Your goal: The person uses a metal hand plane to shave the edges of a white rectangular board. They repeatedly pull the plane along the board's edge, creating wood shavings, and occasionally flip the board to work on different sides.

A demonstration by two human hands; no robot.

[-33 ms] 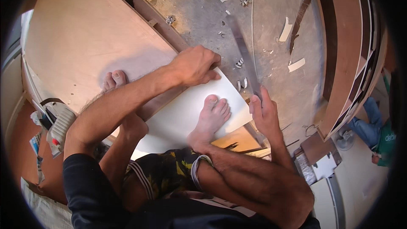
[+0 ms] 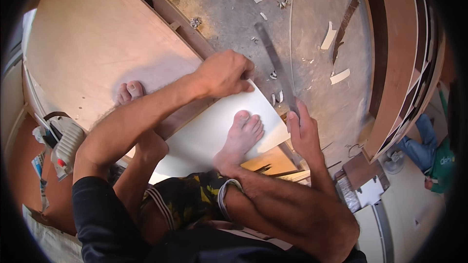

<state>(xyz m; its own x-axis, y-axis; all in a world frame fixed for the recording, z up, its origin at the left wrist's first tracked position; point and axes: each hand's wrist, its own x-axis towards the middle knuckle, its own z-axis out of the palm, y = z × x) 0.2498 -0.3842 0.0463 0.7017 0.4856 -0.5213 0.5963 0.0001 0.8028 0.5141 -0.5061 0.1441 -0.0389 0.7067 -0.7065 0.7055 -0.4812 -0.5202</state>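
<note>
While a bare foot [image 2: 242, 136] pins a white laminate sheet [image 2: 209, 134] to the workshop floor, a person bends over it with both hands at the sheet's far corner. Left hand [image 2: 225, 73] is curled into a loose fist at the sheet's upper edge, its knuckles over the corner; whether the closed fingers grip a tool cannot be told, since whatever lies under them is hidden. Right hand [image 2: 303, 134] rests with fingers [image 2: 298, 114] extended and held together, their tips touching the near end of a long grey metal straightedge [image 2: 275, 65], which runs away from the fingertips across the concrete floor [image 2: 312, 5]. White sheet lies directly beneath and between the two hands, its right edge just beside the right palm, its far corner under the left fist. Small curled white shavings [image 2: 278, 98] lie just beyond the right fingertips, beside the straightedge. Farther out from the fingers, pale offcut strips [image 2: 329, 36] are scattered over the concrete. Behind the left wrist spreads a large plywood board [image 2: 97, 44], on which the person's other foot [image 2: 129, 92] stands. Near the left elbow, well away from the fingers, sits a grey power tool [image 2: 63, 143]. At the far right rim, well apart from the right hand, another person [image 2: 429, 153] in blue trousers and a green top is on the floor.
</note>
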